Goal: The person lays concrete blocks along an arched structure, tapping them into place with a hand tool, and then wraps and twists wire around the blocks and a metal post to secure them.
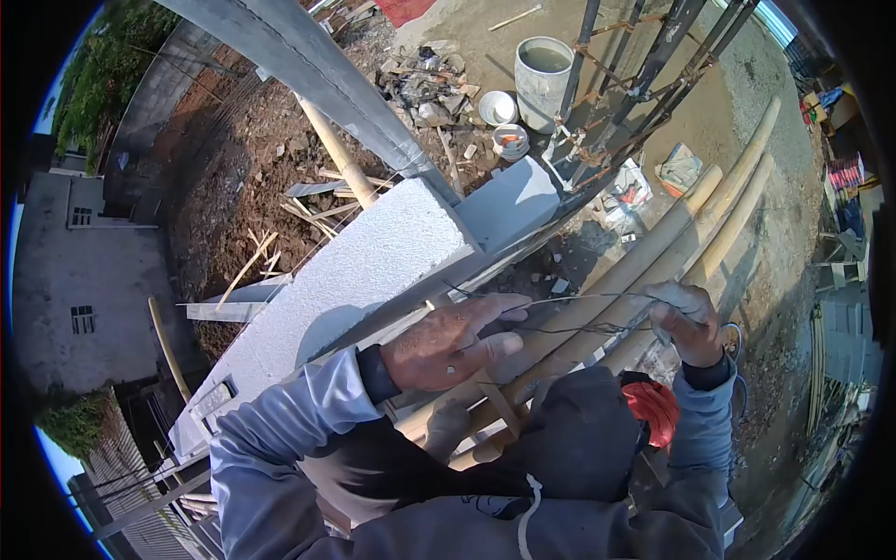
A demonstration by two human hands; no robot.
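A bundle of thin dark wire (588, 329) stretches between my two hands, above the bamboo poles. My right hand (686, 322) is closed round its right end, thumb and fingers pressed together. At the wire's left end is my left hand (453, 345), back upward, with thumb and fingers apart; the wire passes at its fingertips, and whether they touch it is hard to tell. Left of this hand runs a wall of pale, rough blocks (373, 247). Below the hands are my dark-clothed knees, with a red cloth (651, 411) beside the right one.
Bamboo poles (653, 257) run under me towards the upper right. Upright rebar (616, 89) tied with rings stands beyond the wall's end. A grey beam (317, 70) slants at upper left. Far below are a water-filled drum (544, 89), buckets (497, 108) and rubble.
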